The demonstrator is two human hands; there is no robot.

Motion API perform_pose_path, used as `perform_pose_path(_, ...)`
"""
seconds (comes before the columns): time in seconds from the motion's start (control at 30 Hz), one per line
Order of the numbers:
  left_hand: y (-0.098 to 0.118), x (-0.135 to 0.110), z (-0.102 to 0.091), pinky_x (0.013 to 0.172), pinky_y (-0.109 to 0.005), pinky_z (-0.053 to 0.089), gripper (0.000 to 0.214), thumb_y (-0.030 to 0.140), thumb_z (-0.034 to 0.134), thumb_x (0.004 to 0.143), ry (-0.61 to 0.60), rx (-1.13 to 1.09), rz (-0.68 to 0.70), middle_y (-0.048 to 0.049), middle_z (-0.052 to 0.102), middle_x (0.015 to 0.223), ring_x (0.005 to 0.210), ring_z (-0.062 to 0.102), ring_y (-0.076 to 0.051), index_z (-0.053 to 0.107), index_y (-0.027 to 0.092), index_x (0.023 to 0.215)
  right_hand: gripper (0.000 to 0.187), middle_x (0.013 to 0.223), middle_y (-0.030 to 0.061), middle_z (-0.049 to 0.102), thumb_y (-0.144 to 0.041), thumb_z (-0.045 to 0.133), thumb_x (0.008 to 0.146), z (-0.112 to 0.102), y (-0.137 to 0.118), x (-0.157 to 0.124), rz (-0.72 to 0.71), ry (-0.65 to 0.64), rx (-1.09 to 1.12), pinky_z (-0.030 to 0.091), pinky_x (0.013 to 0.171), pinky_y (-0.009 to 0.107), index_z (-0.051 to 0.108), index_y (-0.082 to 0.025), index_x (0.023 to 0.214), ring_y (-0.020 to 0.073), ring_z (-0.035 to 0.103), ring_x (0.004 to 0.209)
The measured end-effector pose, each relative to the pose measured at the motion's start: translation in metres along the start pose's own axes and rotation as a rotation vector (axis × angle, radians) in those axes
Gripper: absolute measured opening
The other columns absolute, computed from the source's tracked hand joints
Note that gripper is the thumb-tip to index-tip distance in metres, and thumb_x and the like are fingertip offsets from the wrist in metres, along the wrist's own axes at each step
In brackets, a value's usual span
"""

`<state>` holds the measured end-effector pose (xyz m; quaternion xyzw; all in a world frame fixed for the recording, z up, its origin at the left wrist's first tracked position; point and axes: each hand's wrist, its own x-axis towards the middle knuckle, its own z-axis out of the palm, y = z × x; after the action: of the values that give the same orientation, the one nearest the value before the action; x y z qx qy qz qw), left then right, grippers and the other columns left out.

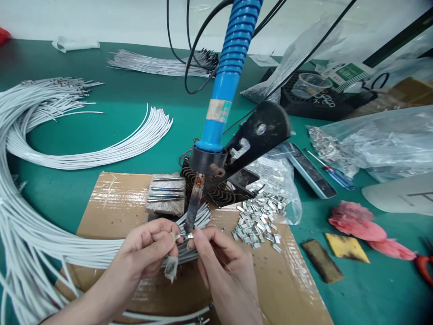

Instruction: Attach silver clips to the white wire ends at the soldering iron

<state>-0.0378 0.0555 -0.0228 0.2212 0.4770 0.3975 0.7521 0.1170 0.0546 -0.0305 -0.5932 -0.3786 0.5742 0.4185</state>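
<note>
My left hand point(149, 248) is closed in a pinch on the end of a white cable. A scrap of translucent wrap point(171, 269) hangs at its fingertips. My right hand point(223, 262) pinches a small silvery metal connector point(190, 235) at that cable end, and a thin solder-like wire point(241, 285) runs across its palm. Directly above both sets of fingertips, the blue soldering iron point(221, 97) points downward in a black holder point(259, 135). Its dark tip point(192, 212) reaches the joint; whether it touches is hard to see. More white cable ends point(203, 216) lie behind the fingers.
Loose metal connectors point(259, 221) lie on the cardboard point(111, 198), near a wrapped block point(165, 194) carrying metal rods. Thick white cable bundles point(40, 230) curve along the left. To the right are a phone point(313, 171), screwdriver point(338, 176), sponges point(347, 247) and pink cloth point(358, 223).
</note>
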Motion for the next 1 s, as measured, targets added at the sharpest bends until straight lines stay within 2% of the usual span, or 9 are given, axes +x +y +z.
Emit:
perform_pose_path(0.27,-0.0008,0.0004,0.0002,0.039,-0.019,0.008,0.028,0.041,0.079,0.086,-0.014,-0.039,-0.001,0.0018,0.062,0.065,0.042,0.016,0.0,0.071,0.014,0.086,0.042,0.05,-0.007,0.035,-0.056,0.071,0.086,-0.0008,-0.0011,-0.0017,0.03,-0.005,0.009,0.018,0.045,0.025,0.066,-0.02,0.065,0.01,0.026,0.048)
perform_pose_path(0.63,-0.0016,0.0017,0.0009,0.039,-0.017,0.009,0.027,0.041,0.078,0.088,-0.015,-0.054,-0.003,0.0021,0.061,0.064,0.042,0.017,0.0,0.073,0.015,0.087,0.038,0.053,-0.007,0.034,-0.048,0.065,0.092,-0.0012,-0.0032,-0.0026,-0.007,-0.011,-0.059,0.015,0.047,0.027,0.065,-0.02,0.066,0.0104,0.026,0.05)
perform_pose_path(0.83,-0.0017,-0.0005,0.0017,0.04,-0.017,0.009,0.027,0.041,0.077,0.088,-0.001,-0.031,0.003,0.0026,0.062,0.066,0.043,0.016,0.0,0.072,0.015,0.089,0.037,0.06,-0.0035,0.047,-0.042,0.065,0.092,0.0007,-0.0054,-0.0034,-0.085,0.012,-0.068,0.025,0.051,0.026,0.064,-0.019,0.063,0.0114,0.034,0.056)
perform_pose_path(1.0,-0.001,-0.0016,0.001,0.04,-0.017,0.01,0.027,0.041,0.077,0.088,0.001,-0.02,0.003,0.0027,0.061,0.067,0.043,0.017,0.0,0.072,0.014,0.088,0.036,0.063,-0.0021,0.051,-0.04,0.066,0.09,0.0021,-0.0071,-0.0017,-0.1,0.014,-0.048,0.03,0.054,0.026,0.063,-0.019,0.061,0.0124,0.038,0.058)
